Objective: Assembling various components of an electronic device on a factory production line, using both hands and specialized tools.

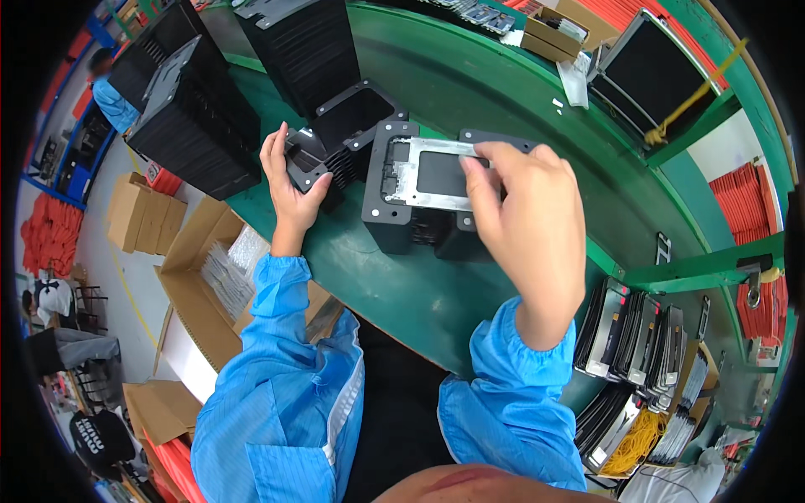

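Observation:
My right hand [532, 201] pinches the right edge of a thin silver metal frame [408, 173] with thumb and forefinger. Around a dark rectangular opening, that frame lies over the top black fixture tray [388, 213] of a low stack on the green bench. The hand covers the frame's right end. To the left, my left hand [289, 191] grips the end of another black fixture tray [307, 159], thumb on its near corner and fingers along its left side. Beneath it are more stacked trays; behind it sits a tray with a dark recess [356, 113].
Tall stacks of black trays [197, 117] stand at the far left of the green bench [360, 272]. Below its left edge is an open cardboard box [197, 289] with wrapped parts. Racks of thin dark panels [625, 331] and a yellow cord bundle [635, 443] are at right.

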The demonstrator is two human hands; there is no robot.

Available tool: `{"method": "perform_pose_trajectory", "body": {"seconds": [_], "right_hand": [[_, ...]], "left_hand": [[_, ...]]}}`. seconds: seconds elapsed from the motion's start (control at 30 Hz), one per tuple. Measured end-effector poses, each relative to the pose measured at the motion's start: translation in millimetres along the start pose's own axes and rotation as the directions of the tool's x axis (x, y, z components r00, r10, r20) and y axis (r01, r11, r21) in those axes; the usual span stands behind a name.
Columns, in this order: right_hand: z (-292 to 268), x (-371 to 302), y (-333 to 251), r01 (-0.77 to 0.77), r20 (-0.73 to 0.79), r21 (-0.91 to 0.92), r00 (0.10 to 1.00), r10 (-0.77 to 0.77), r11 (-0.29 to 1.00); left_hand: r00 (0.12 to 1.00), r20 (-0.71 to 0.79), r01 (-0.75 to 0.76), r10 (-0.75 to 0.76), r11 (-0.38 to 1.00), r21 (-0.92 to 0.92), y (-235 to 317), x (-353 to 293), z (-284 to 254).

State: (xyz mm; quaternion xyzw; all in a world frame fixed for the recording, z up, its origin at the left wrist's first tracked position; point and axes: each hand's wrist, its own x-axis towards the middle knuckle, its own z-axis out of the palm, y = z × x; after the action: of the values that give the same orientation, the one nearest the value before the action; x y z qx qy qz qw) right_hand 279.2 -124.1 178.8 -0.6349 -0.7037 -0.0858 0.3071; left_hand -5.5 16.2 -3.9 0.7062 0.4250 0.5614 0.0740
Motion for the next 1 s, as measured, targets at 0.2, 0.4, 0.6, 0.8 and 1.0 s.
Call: {"method": "perform_pose_trajectory", "body": {"seconds": [0.2, 0.4, 0.6, 0.8, 1.0], "right_hand": [[1, -4, 36, -0.049, -0.01, 0.157, 0.999, 0.051, 0.986], [-17, -44, 68, 0.022, -0.187, 0.083, 0.982, -0.006, 0.996], [-31, -179, 111, -0.424, -0.149, -0.392, 0.905, 0.399, 0.816], [-28, -276, 73, -0.587, -0.209, -0.419, 0.805, 0.556, 0.693], [-23, -258, -1, -0.474, -0.238, 0.332, 0.794, 0.559, 0.815]], "left_hand": [[0.991, 0.048, -0.127, 0.122, 0.984, 0.123, -19, 1, 4], [0.945, 0.089, 0.326, -0.314, 0.92, -0.217, 42, -32, 2], [0.807, 0.202, 0.562, -0.555, 0.616, -0.552, 34, -96, -23], [0.895, 0.405, 0.403, -0.186, 0.724, -0.559, 105, -135, -29], [0.547, 0.818, 0.723, 0.178, 0.393, -0.569, 225, -122, 24]]}}
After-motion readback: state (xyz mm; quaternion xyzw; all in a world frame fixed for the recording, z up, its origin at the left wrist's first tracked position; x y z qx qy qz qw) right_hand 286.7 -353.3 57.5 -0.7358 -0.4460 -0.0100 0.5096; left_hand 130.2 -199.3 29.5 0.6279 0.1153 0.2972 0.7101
